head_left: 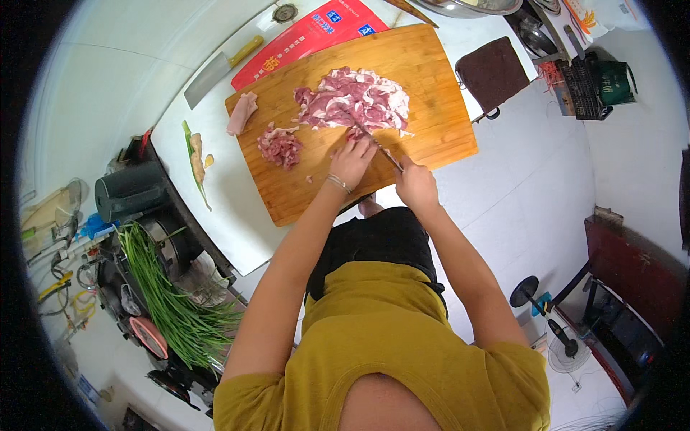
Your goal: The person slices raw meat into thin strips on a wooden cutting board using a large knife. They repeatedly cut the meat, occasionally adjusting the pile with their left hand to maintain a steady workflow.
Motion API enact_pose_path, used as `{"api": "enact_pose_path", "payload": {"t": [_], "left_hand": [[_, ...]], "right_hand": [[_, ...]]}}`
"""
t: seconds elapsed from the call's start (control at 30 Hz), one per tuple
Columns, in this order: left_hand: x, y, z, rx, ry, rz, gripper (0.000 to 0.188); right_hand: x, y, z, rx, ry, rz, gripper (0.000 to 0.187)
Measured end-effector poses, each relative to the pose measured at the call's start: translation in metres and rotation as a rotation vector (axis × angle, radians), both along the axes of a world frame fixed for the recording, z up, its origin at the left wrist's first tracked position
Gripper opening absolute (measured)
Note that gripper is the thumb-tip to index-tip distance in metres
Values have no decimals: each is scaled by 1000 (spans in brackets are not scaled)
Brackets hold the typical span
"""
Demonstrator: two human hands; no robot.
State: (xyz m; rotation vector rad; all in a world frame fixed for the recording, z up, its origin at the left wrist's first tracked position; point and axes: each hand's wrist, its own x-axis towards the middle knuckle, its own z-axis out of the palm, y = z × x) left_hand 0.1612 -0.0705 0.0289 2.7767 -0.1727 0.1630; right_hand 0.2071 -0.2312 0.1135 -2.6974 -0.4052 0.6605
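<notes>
A wooden cutting board [438, 86] lies tilted on the white table in front of me. My right hand [417, 185] is wrapped round the handle of a knife [379, 145], its thin blade pointing away and to the left into the meat. Just left of the blade, my left hand [352, 159] has its fingers bent and pressed on a small piece of meat [353, 133]. Beyond them spreads a large heap of sliced raw meat [352, 99], pink with white fat. A smaller pile of chopped meat [279, 146] and a pale meat chunk [243, 113] sit at the board's left.
A cleaver [215, 77] with a yellow handle lies behind the board, beside a red printed sheet [302, 43]. Ginger and a green onion [194, 161] are on the table's left. A brown folded cloth [494, 77] is at the right. Long green stalks [169, 294] lie at lower left.
</notes>
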Motion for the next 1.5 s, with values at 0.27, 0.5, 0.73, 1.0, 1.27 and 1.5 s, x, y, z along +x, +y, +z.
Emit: {"api": "enact_pose_path", "payload": {"t": [0.27, 0.5, 0.73, 1.0, 1.27, 1.5], "left_hand": [[-17, 17, -20, 28, 93, -49, 20], [-75, 114, -10, 267, -86, 173, 16], [-86, 137, 41, -373, 26, 708, 22], [-51, 108, 66, -352, 102, 55, 29], [-55, 136, 20, -305, 308, 91, 18], [-49, 154, 43, -84, 115, 319, 18]], "right_hand": [[-6, -3, 2, -34, 52, 23, 12], [-13, 14, -11, -26, -42, 242, 9], [-9, 20, -33, 234, -450, 587, 9], [-13, 81, -13, 417, -538, 846, 5], [-14, 96, -10, 329, -514, 871, 7], [-10, 89, -17, 278, -487, 792, 6]]}}
